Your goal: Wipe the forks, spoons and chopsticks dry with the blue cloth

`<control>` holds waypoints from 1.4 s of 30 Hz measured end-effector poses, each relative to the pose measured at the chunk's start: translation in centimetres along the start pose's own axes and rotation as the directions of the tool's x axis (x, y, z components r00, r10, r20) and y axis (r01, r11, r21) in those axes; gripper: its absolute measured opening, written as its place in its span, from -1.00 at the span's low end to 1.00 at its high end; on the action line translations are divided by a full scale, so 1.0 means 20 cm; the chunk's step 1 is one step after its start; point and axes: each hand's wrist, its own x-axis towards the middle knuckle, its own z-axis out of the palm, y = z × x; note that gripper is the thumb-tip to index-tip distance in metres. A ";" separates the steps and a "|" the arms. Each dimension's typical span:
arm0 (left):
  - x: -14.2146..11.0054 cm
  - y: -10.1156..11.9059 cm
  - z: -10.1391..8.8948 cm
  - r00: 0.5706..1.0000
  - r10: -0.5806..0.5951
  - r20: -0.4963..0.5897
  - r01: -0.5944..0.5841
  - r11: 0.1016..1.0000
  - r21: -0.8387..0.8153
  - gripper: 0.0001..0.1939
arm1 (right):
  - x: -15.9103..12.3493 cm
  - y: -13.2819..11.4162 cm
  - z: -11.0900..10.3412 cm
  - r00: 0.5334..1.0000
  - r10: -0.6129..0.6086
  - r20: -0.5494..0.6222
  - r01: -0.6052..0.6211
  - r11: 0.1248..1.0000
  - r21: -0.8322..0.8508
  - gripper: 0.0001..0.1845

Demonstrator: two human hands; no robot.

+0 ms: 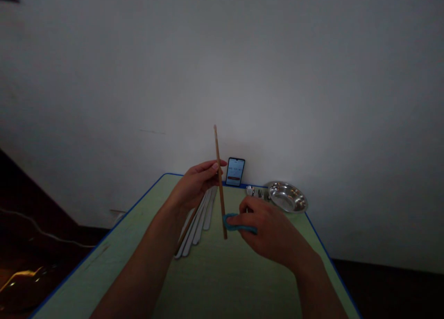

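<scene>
My left hand [199,182] pinches a brown wooden chopstick [221,180] near its middle and holds it nearly upright above the table. A folded blue-green cloth [241,222] is closed in the fingers of my right hand [260,222], and its edge touches the chopstick near the lower end. Beneath my left hand, several pale, flat-handled utensils [199,224] lie fanned out on the table. Another brown stick [187,229] lies along their left side. My left hand and forearm hide the far ends of these.
The pale green table [215,282] has a blue edge and stands against a white wall [222,69]. A lit phone [235,172] leans on the wall at the back. To its right are shiny metal cutlery pieces [257,192] and a round steel bowl [287,197].
</scene>
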 end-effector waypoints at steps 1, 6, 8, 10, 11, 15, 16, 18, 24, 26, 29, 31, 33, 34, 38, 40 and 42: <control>0.00 0.00 0.00 1.000 0.001 -0.001 -0.001 1.000 0.000 -0.79 | 0.00 0.00 0.00 1.000 0.000 0.004 0.000 1.000 0.001 -0.64; 0.00 0.01 0.00 1.000 0.007 -0.016 -0.007 1.000 -0.002 -0.82 | -0.01 0.00 0.00 1.000 -0.004 0.017 0.003 1.000 0.022 -0.65; 0.00 0.01 0.01 1.000 0.006 -0.015 -0.006 1.000 -0.003 -0.82 | -0.01 0.00 0.00 1.000 -0.004 0.022 0.003 0.999 0.035 -0.65; 0.00 0.01 0.01 1.000 0.007 -0.012 -0.007 1.000 -0.003 -0.82 | -0.01 0.00 0.00 0.999 -0.007 0.033 0.006 0.999 0.043 -0.64; 0.00 0.01 0.01 1.000 0.006 -0.011 -0.006 1.000 -0.002 -0.82 | -0.01 -0.01 0.00 0.999 -0.007 0.040 0.005 0.999 0.046 -0.64; 0.00 0.01 0.02 1.000 0.004 -0.009 -0.004 1.000 0.008 -0.80 | -0.01 -0.01 -0.01 0.998 -0.005 0.062 0.001 0.999 0.052 -0.64; 0.00 0.01 0.02 1.000 0.005 -0.007 -0.005 1.000 0.013 -0.80 | -0.01 -0.01 -0.01 0.998 -0.004 0.064 0.001 0.999 0.049 -0.64; 0.00 0.01 0.02 1.000 0.009 -0.011 -0.009 1.000 0.020 -0.80 | -0.01 -0.01 0.00 0.998 -0.007 0.064 0.004 0.999 0.040 -0.64; 0.01 0.00 0.01 1.000 0.024 -0.020 -0.024 0.999 0.029 -0.80 | -0.02 -0.01 0.00 0.998 -0.007 0.062 0.005 0.999 0.037 -0.65; 0.01 0.00 0.00 1.000 0.022 -0.016 -0.021 0.999 0.040 -0.80 | -0.02 -0.01 0.00 0.998 -0.001 0.065 -0.002 0.999 0.048 -0.64; 0.00 0.00 0.01 1.000 0.011 -0.009 -0.011 0.997 0.071 -0.80 | -0.02 -0.01 0.00 0.998 0.000 0.057 -0.005 0.996 0.093 -0.65; -0.01 0.01 0.02 1.000 -0.010 0.006 0.009 0.995 0.097 -0.78 | -0.01 -0.01 -0.01 1.000 0.007 0.017 -0.009 0.992 0.122 -0.66; -0.02 0.01 0.02 0.999 -0.036 0.030 0.032 0.992 0.121 -0.76 | 0.00 0.00 -0.01 0.998 0.019 -0.068 -0.010 0.990 0.141 -0.67; -0.03 0.00 0.02 0.998 -0.047 0.043 0.041 0.990 0.134 -0.76 | 0.00 0.00 -0.01 0.993 0.025 -0.118 -0.008 0.989 0.146 -0.68; -0.04 -0.01 0.04 0.991 -0.068 0.115 0.046 0.982 0.185 -0.78 | 0.01 0.01 -0.01 0.951 0.029 -0.307 0.016 0.989 0.145 -0.70; -0.05 -0.02 0.04 0.987 -0.079 0.139 0.052 0.980 0.193 -0.78 | 0.01 0.02 -0.01 0.927 0.028 -0.375 0.027 0.990 0.140 -0.69; -0.05 -0.02 0.05 0.983 -0.089 0.158 0.057 0.980 0.192 -0.79 | 0.02 0.02 -0.01 0.903 0.033 -0.429 0.027 0.991 0.133 -0.69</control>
